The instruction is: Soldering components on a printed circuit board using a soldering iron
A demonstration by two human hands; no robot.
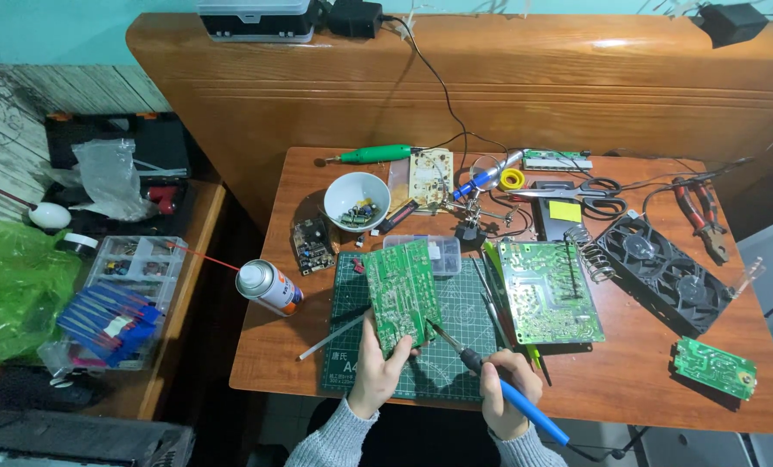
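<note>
Head view shows my left hand (376,367) clamped on a green circuit board (401,296), my right hand (500,398) gripping a blue-handled soldering iron (490,380), white-orange spray can (268,287) lying left.

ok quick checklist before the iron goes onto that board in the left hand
1. Board grip: left hand holds the green circuit board by its lower edge, tilted up off the cutting mat: ok.
2. Iron grip: right hand holds the blue soldering iron, tip at the board's edge: ok.
3. Tip heat: cannot tell.
4. Iron stand: coil stand sits free, right of the second board: ok.
5. Spray can lies on the table near the mat: not ok.
</note>
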